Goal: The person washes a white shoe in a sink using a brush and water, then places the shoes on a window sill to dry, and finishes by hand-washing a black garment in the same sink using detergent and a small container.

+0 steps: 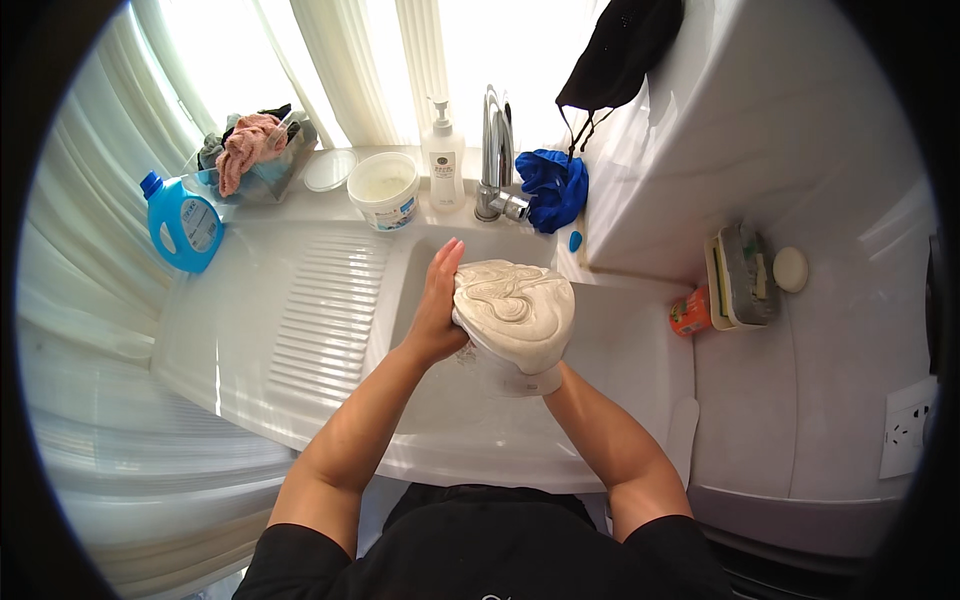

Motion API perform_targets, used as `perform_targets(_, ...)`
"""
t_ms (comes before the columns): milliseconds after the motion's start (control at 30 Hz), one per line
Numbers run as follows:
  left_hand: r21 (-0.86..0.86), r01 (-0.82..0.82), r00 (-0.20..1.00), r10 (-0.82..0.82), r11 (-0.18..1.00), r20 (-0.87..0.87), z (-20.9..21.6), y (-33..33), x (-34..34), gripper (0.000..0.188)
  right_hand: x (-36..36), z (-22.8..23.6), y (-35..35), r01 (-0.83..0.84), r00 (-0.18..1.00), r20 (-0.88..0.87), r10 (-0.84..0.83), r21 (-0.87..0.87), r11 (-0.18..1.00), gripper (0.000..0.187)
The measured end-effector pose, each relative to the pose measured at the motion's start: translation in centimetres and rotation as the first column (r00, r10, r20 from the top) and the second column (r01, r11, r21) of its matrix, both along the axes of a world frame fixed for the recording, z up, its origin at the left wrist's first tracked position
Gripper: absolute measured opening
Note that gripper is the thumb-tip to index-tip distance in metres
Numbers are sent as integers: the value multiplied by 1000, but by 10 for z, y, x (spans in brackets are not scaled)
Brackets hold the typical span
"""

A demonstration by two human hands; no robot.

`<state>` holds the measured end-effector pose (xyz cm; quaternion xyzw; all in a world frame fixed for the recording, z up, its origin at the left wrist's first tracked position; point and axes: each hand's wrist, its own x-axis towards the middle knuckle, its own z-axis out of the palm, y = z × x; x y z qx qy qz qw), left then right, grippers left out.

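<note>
Over the sink basin [620, 350] a white shoe [515, 310] is held up, its cream sole with swirling grooves turned toward me. My left hand [438, 305] grips the shoe's left side, with its long fingers pointing up along the edge; the thumb is hidden. From the lower right my right forearm [610, 430] reaches in behind the shoe, which hides my right hand and its fingers.
A ribbed washboard [330, 310] lies left of the basin. Along the back stand a blue detergent jug [183, 225], a white tub [384, 190], a pump bottle [443, 165], the faucet [492, 160] and a blue cloth [553, 190]. A soap rack [738, 275] hangs at right.
</note>
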<state>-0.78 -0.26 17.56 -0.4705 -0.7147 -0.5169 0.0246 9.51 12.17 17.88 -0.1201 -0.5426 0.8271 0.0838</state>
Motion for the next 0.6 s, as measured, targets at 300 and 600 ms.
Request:
perform_targets(300,62,-283,958,285,957,-29,-72,34,-2,58,-29,-17,-2,415,900,-208,-383,678,607,32)
perform_targets(600,-354,-447,892,440,821,-107,-33,15,18,21,1,-18,-3,162,986,-34,-163,420,893,37)
